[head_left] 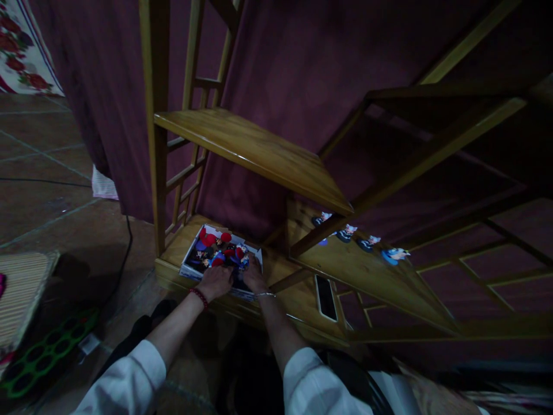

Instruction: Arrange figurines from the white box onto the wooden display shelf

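Note:
A shallow white box (187, 270) full of small red, blue and black figurines (219, 253) sits on the lowest shelf (276, 271) of a wooden rack. My left hand (217, 282), with a red bead bracelet at the wrist, reaches over the box's front edge among the figurines. Beside it, at the right end of the box, is my right hand (254, 275), wearing a thin light bracelet. The fingers of both hands are lost among the dark figurines, so I cannot make out what they hold, if anything.
Several small figurines (369, 243) stand in a row on a raised shelf to the right. A phone (326, 297) lies on the lowest shelf. Above the box juts another wooden shelf (259, 150). A green tray with round holes (52, 351) and a woven mat (26, 294) are at left.

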Demonstrator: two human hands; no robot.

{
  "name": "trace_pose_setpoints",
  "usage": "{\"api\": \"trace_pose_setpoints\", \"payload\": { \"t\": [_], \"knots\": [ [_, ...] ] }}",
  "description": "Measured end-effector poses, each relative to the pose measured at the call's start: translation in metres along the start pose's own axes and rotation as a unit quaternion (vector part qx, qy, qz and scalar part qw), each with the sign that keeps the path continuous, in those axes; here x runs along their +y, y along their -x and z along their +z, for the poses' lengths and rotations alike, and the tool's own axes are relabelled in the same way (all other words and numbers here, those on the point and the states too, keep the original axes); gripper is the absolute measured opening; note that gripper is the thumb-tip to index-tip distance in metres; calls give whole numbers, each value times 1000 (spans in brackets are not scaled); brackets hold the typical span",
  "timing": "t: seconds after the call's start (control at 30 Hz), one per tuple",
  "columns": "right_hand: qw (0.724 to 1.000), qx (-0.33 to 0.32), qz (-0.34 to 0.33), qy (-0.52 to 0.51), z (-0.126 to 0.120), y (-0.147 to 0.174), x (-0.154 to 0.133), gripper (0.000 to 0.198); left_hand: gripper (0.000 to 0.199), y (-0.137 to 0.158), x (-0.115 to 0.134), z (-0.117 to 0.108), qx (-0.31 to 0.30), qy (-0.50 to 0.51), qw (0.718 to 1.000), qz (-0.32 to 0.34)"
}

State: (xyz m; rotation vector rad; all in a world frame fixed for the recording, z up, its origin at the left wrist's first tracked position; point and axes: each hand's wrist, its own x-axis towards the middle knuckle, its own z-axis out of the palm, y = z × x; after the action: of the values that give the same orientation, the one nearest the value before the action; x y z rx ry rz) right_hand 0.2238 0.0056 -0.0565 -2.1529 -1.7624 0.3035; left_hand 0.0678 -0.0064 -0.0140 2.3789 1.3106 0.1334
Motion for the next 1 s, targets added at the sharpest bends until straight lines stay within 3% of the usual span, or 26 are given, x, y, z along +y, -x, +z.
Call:
{"api": "trace_pose_setpoints", "payload": {
  "t": [0.13,0.47,0.6,0.77,1.0],
  "knots": [
    [999,-16,37,-21,5,-5,-2,52,35,-3,-4,-1,-12,7,1000,8],
    [999,45,17,13,10,-3,-3,50,37,-11,-5,4,-23,17,999,26],
    [1000,19,-3,13,9,-8,-2,44,36,-14,-5,2,-19,27,999,25],
    [999,-18,27,13,8,-14,-1,42,36,-18,-5,0,-18,37,999,17],
    [992,40,80,-86,10,-14,-1,36,36,-19,-2,0,-29,43,999,18]
  ]
}}
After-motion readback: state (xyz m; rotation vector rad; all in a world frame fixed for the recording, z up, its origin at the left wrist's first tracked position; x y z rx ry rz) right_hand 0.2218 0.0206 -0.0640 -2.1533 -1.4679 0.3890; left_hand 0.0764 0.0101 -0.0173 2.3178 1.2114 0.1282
